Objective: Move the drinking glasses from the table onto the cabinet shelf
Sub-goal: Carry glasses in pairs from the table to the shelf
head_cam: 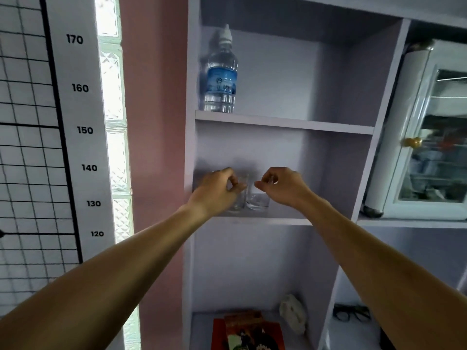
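Note:
Two clear drinking glasses stand side by side on the middle cabinet shelf (278,221), touching or nearly so. My left hand (217,189) is curled over the top of the left glass (238,204), with its fingers closed on the rim. My right hand (281,185) pinches the rim of the right glass (257,202) from above. Both glass bases rest on the shelf board. The hands hide the upper parts of both glasses.
A water bottle (221,72) stands on the shelf above, at its left. The lowest compartment holds a red printed box (247,329) and a pale bag. A white glass-door cabinet (429,137) stands to the right. A height chart (83,130) hangs on the left wall.

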A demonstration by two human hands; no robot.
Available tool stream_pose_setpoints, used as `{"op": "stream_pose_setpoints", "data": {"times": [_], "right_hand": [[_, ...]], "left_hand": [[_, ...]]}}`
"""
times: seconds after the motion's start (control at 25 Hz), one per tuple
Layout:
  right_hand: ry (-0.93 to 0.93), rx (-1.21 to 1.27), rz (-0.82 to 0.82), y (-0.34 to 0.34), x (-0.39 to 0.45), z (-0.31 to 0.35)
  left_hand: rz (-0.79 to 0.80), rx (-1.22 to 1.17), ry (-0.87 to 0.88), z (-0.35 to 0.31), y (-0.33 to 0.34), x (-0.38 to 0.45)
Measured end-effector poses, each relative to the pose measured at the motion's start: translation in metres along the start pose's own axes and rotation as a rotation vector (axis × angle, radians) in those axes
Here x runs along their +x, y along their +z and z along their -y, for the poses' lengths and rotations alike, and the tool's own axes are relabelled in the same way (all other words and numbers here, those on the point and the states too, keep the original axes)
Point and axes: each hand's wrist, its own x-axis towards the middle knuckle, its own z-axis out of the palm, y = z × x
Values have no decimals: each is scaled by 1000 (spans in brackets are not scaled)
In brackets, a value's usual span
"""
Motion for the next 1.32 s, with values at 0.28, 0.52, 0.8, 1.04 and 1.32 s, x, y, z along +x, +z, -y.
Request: {"op": "stream_pose_setpoints", "data": {"times": [0.28,0.52,0.8,1.04,1.32], "right_hand": [[-109,111,-12,18,22,-12],[-161,226,-19,29,31,-11],[-174,302,30,38,35,-11],[-163,349,32,46,37,-6],[-178,408,74,48,26,-2]], "left_hand": [[-219,242,-10,2,9,9],[-307,560,6,5,21,5],[-140,678,-68,16,29,4],[-103,587,-122,15,29,2],[-80,506,-192,13,31,-5]]}}
